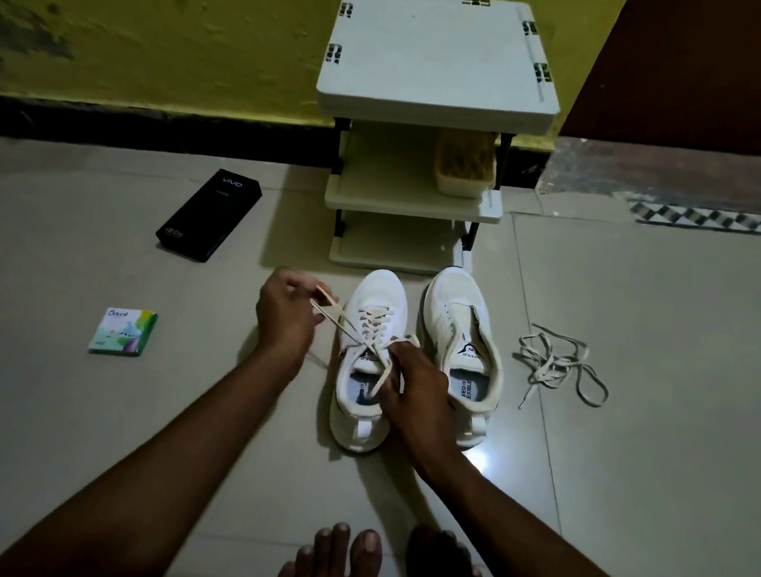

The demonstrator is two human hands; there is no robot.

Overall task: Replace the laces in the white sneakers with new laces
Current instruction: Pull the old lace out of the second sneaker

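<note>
Two white sneakers stand side by side on the tiled floor. The left sneaker (pixel 363 370) is laced with a pale lace (pixel 372 329). My left hand (pixel 285 314) pinches one end of that lace, pulled up and to the left of the shoe. My right hand (pixel 420 385) grips the other end over the shoe's opening, its fingers resting on the collar. The right sneaker (pixel 461 352) has no lace in its eyelets. A loose lace (pixel 557 368) lies tangled on the floor to the right of it.
A small white shelf rack (pixel 433 107) stands against the yellow wall just behind the sneakers, with a tub (pixel 464 168) on its middle shelf. A black phone box (pixel 209 213) and a small green packet (pixel 123 331) lie at the left. My bare feet (pixel 384 572) are at the bottom.
</note>
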